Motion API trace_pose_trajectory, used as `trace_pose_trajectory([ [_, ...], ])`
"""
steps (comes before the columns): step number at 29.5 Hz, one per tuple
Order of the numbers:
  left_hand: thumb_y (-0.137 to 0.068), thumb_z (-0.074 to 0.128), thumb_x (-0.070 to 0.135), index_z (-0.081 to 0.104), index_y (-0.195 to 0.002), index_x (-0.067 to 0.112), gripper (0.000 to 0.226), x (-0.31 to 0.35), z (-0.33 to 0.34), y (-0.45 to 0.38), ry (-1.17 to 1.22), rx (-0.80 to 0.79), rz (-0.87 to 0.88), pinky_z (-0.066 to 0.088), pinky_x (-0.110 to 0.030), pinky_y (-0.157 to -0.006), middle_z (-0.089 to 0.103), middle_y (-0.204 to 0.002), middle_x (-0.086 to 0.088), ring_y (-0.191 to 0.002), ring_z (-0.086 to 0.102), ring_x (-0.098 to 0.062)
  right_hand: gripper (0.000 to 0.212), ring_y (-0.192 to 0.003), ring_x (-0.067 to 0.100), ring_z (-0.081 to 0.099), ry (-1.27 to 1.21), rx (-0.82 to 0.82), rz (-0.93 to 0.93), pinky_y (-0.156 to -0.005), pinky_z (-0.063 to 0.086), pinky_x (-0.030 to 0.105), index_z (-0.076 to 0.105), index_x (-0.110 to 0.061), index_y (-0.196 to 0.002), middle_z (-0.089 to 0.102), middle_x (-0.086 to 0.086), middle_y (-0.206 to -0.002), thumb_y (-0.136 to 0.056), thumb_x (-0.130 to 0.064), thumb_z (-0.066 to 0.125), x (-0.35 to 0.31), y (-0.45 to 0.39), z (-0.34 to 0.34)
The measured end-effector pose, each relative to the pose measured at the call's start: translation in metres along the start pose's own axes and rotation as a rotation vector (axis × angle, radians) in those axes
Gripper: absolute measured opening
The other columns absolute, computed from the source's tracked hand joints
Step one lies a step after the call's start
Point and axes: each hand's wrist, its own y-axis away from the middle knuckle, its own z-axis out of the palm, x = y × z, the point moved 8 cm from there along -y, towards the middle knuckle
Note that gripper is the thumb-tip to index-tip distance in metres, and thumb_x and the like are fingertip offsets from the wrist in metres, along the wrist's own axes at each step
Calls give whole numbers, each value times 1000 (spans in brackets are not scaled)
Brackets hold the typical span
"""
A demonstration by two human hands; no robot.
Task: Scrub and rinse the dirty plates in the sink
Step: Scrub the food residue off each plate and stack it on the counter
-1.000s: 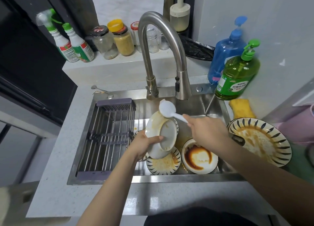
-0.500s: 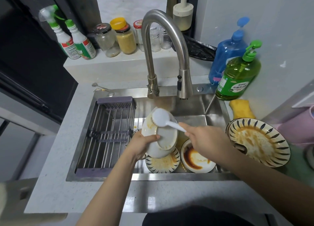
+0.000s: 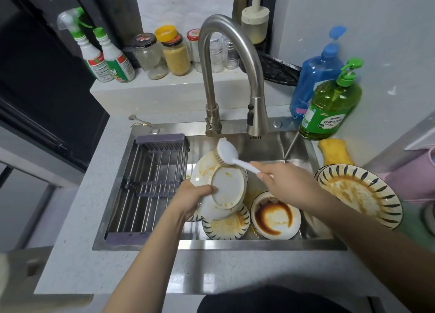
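Note:
My left hand [image 3: 191, 196] grips a white plate [image 3: 227, 185] smeared with yellow residue, tilted up over the steel sink [image 3: 219, 244]. My right hand [image 3: 284, 183] holds a white dish brush [image 3: 227, 151] by its handle, and the bristles touch the plate's upper rim. Below lie a striped plate [image 3: 227, 226] with yellow stains and a white plate [image 3: 275, 216] with dark brown sauce. A large striped dirty plate [image 3: 360, 192] rests on the sink's right edge.
The faucet [image 3: 231, 77] arches over the sink with no water running. A metal drying rack [image 3: 150, 183] fills the sink's left half. Green [image 3: 329, 107] and blue [image 3: 315, 72] soap bottles and a yellow sponge [image 3: 335, 152] stand at the right. Jars and spray bottles [image 3: 106, 58] line the back ledge.
The brush head dropped from the plate's top onto its face, then moved back up to the upper rim. My left hand keeps the plate tilted in place.

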Motion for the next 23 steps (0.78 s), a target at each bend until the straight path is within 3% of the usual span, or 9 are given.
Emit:
trace_pose_trajectory([
  [4, -53, 70, 3, 66, -92, 5, 39, 2, -3, 3, 50, 26, 13, 57, -39, -74, 73, -86, -8, -82, 68, -26, 35, -66, 18, 59, 84, -54, 70, -55, 43, 29, 50, -39, -132, 61, -2, -75, -102, -29, 35, 17, -10, -4],
  [9, -60, 71, -4, 63, -98, 2, 40, 9, -5, 3, 111, 31, 22, 56, -43, -78, 72, -90, -11, -85, 68, -28, 36, -67, 20, 64, -50, 1, 35, -56, 50, 34, 46, -46, -134, 68, -2, -84, -101, -34, 38, 17, -6, 1],
  [14, -75, 62, -13, 62, -104, -3, 30, 6, -13, 4, 289, 60, 10, 60, -42, -67, 74, -86, -12, -77, 72, -24, 34, -59, 11, 52, 80, -190, 101, -52, 37, 25, 56, -32, -130, 63, -3, -80, -101, -29, 38, 36, -4, 11],
  [17, -65, 65, -6, 61, -106, -3, 42, 4, -8, 5, 351, 22, -22, 60, -46, -69, 73, -91, -15, -81, 72, -27, 37, -58, 9, 54, -48, -19, 85, -48, 36, 24, 48, -40, -135, 60, -8, -75, -100, -33, 39, 34, -6, 7],
  [19, -69, 64, -8, 61, -107, -4, 39, 2, -5, 6, 373, 18, -37, 60, -46, -68, 73, -92, -16, -81, 72, -28, 37, -62, 10, 57, -76, 22, 89, -48, 36, 24, 47, -42, -136, 58, -11, -73, -100, -34, 40, 35, -8, 4],
  [21, -80, 59, -7, 60, -110, -4, 31, -1, -12, 5, 418, 54, -55, 60, -44, -68, 73, -93, -16, -81, 72, -27, 37, -67, 14, 61, -34, -105, 87, -54, 42, 27, 48, -41, -135, 62, -9, -76, -100, -32, 42, 37, -3, 11],
  [23, -80, 60, -2, 58, -117, -3, 37, -6, -18, 5, 494, 77, -64, 60, -44, -68, 72, -100, -16, -87, 71, -28, 37, -78, 18, 66, -21, -200, 80, -62, 50, 30, 48, -41, -135, 68, -5, -88, -100, -32, 42, 36, 6, 18],
])
